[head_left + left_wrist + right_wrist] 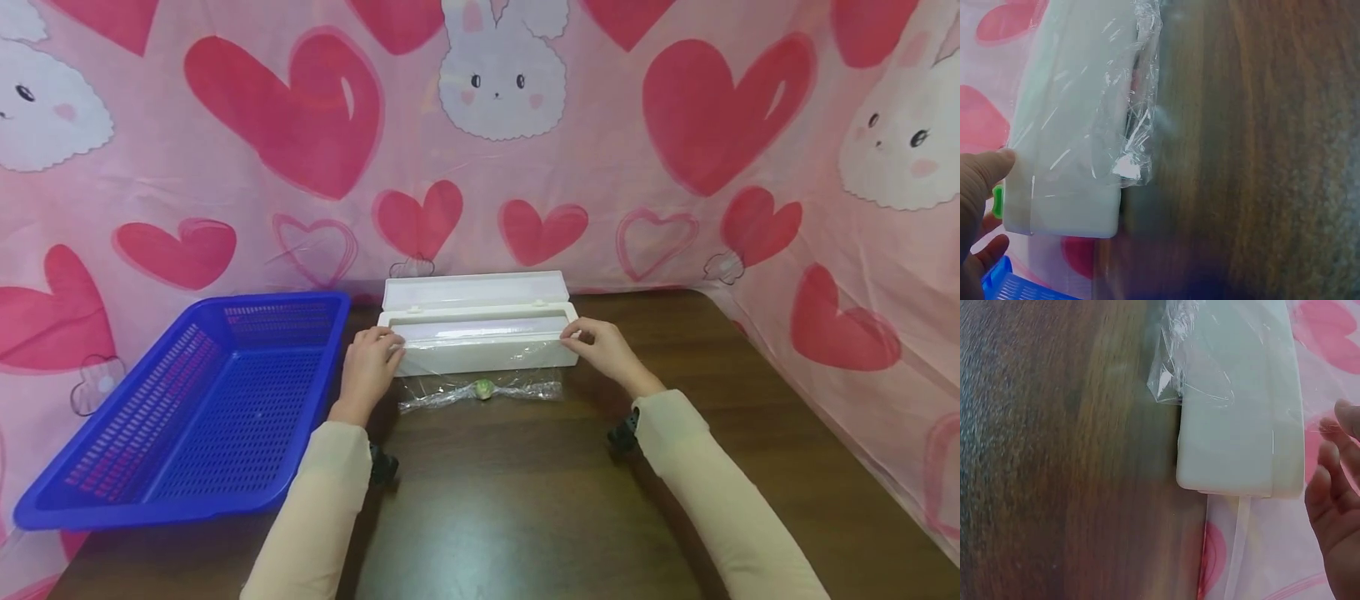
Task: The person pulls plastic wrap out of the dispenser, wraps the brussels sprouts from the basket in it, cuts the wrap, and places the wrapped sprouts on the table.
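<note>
A white cling film dispenser (480, 358) stands at the back of the table, its lid (476, 290) raised. Clear cling film (442, 395) hangs over its front and lies bunched on the table around a small round green thing (483, 389), like a Brussels sprout. At the dispenser's left end, my left hand (369, 367) holds the corner, thumb on the upper edge, beside a green slider (998, 201). My right hand (603, 350) is by the right end, thumb and forefinger pinching a thin edge of film, with the other fingers (1319, 487) curled loosely.
A blue plastic basket (330, 375) stands on the left of the brown wooden table (525, 517), close to my left forearm. Behind and to the right hangs a pink cloth (480, 167) with hearts and rabbits. Dark cameras (384, 465) are strapped to both wrists.
</note>
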